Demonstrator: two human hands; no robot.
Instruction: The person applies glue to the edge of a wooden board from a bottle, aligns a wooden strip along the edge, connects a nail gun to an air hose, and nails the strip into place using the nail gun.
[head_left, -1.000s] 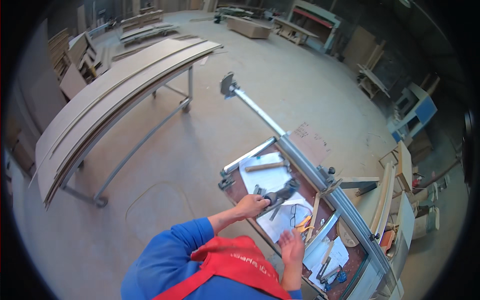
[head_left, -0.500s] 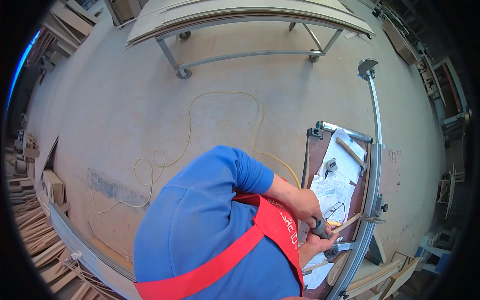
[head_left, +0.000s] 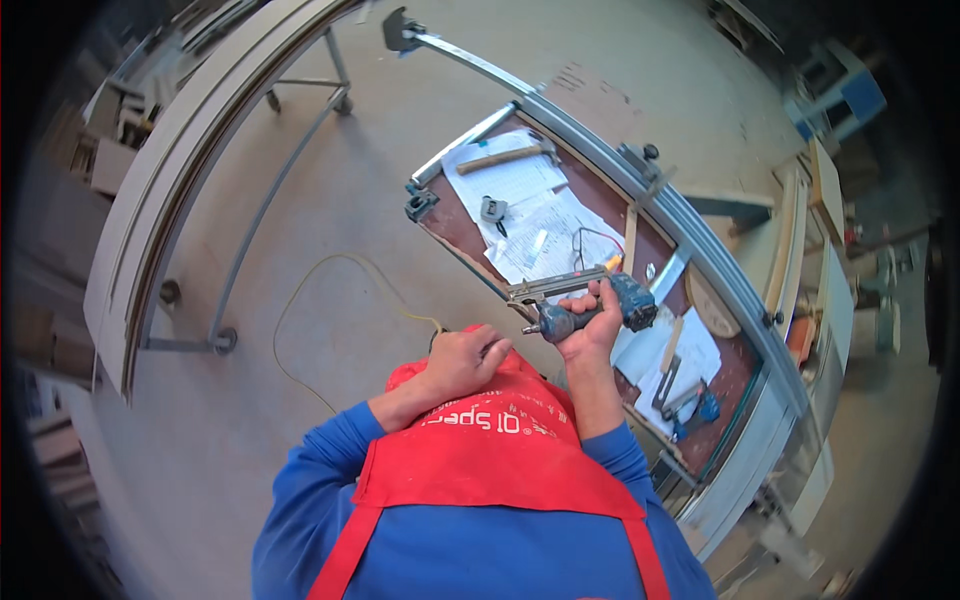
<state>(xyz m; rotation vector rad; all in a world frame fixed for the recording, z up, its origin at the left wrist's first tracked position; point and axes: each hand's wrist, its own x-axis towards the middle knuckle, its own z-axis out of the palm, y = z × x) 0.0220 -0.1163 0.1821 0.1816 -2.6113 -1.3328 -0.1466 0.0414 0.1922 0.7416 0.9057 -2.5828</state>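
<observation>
My right hand (head_left: 590, 328) is wrapped round the handle of a blue and grey nail gun (head_left: 632, 302), held over the edge of the cart table. Its long metal magazine points left, and the air fitting at the handle's end has no hose on it. In front of the red apron, my left hand (head_left: 463, 360) is closed at the end of a yellow air hose (head_left: 375, 268); the fingertips are partly hidden. On the table lie papers (head_left: 550, 235), a hammer (head_left: 505, 158), a tape measure (head_left: 493, 209) and glasses (head_left: 590, 245).
A second nail gun (head_left: 684, 403) lies on papers at the table's near end. A metal rail (head_left: 600, 160) runs along the table's far side. To the left stands a wheeled rack (head_left: 270, 200) bearing stacked panels (head_left: 160, 200). The hose loops over the floor.
The view has swung to the right, and my body is more upright. My hands, together at the nail gun before, are apart now, the left one drawn back with the hose.
</observation>
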